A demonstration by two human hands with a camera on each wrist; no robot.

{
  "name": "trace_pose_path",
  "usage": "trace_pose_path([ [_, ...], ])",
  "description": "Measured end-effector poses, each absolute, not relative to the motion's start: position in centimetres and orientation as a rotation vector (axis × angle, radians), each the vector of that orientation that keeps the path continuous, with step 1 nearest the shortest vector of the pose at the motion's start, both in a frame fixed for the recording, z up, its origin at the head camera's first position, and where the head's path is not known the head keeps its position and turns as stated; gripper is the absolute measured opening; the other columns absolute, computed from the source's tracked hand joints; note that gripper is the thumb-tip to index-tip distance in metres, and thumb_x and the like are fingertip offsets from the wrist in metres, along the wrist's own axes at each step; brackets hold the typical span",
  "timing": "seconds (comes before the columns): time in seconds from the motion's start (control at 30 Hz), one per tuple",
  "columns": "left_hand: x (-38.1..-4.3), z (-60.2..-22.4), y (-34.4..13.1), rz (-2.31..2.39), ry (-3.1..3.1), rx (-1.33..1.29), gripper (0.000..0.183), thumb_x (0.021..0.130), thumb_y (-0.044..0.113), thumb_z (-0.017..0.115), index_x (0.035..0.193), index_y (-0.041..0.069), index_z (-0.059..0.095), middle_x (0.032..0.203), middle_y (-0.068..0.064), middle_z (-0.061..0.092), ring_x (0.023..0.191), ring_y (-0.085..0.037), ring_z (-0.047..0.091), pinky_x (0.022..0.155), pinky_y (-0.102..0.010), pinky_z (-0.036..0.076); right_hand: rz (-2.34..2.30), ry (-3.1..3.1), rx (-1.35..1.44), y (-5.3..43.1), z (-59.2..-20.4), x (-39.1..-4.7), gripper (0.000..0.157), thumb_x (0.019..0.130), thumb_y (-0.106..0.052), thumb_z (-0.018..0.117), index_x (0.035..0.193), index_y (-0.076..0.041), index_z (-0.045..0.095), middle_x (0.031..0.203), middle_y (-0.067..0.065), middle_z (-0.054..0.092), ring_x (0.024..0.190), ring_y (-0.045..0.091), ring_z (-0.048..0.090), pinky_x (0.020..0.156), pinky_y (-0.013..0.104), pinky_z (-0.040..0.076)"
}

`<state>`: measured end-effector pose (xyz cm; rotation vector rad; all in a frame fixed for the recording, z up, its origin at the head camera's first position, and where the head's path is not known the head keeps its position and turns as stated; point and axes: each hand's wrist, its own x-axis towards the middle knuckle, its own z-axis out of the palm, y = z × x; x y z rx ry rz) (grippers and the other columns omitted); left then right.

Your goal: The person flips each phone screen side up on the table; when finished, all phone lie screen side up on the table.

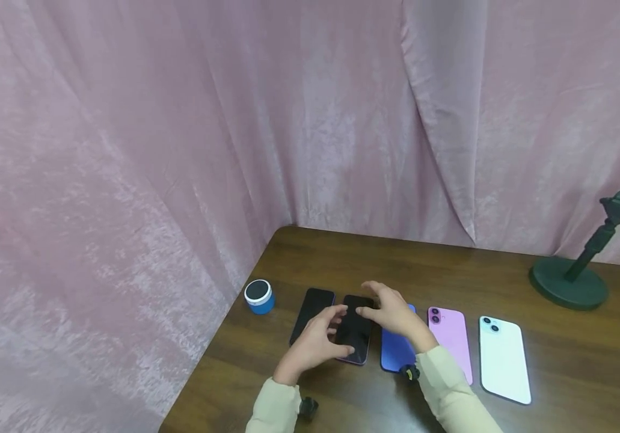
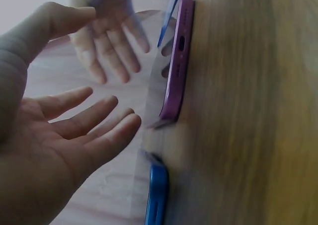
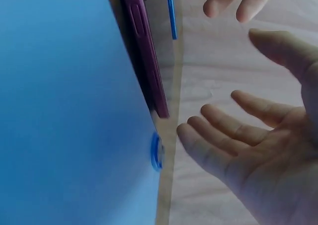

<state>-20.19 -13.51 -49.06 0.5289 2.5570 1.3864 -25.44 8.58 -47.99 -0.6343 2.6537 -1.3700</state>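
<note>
Over a dark-screened phone (image 1: 361, 340) lying face up on the table, my left hand (image 1: 315, 343) is spread on the left and my right hand (image 1: 393, 313) on the right. The left wrist view shows that phone's purple edge (image 2: 175, 71), with the fingers of the left hand (image 2: 74, 130) straight and holding nothing. Fingers of the right hand (image 3: 258, 140) are also apart and hold nothing. A second dark-screened phone (image 1: 306, 310) lies beside the left hand. Under the right wrist a blue phone (image 1: 394, 352) lies face down, its back (image 3: 64, 111) filling much of the right wrist view.
Further right lie a pink-purple phone (image 1: 453, 337) and a white phone (image 1: 504, 364), camera sides up. A small blue and white cylinder (image 1: 259, 297) with a dark top stands near the table's left edge. At the back right is a dark green stand (image 1: 569, 285); a pink curtain (image 1: 342, 120) hangs behind.
</note>
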Motion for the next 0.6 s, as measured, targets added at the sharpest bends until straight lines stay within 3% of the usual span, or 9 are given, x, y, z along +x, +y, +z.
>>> trace_pose_path([
  [0.27,-20.9,-48.5,-11.6,1.415,2.529,0.6,0.08,0.081,0.018,0.084,0.149,0.007,0.045,0.144,-0.014,0.051,0.126,-0.03,0.054,0.101,-0.034,0.048,-1.391,2.676,-0.695,10.8,-46.9,-25.3,0.056,0.095,-0.021,0.07,0.139,0.008,0.051,0.137,0.029,0.055,0.124,0.049,0.053,0.097,0.058,0.048],
  [0.6,-21.0,-48.3,-8.7,1.343,2.467,0.692,0.079,0.082,0.014,0.084,0.15,0.01,0.044,0.146,-0.008,0.048,0.126,-0.027,0.053,0.098,-0.029,0.048,-1.346,2.709,-0.581,13.8,-46.3,-24.5,0.053,0.094,-0.015,0.07,0.137,0.009,0.051,0.135,0.034,0.055,0.122,0.052,0.054,0.093,0.059,0.049],
])
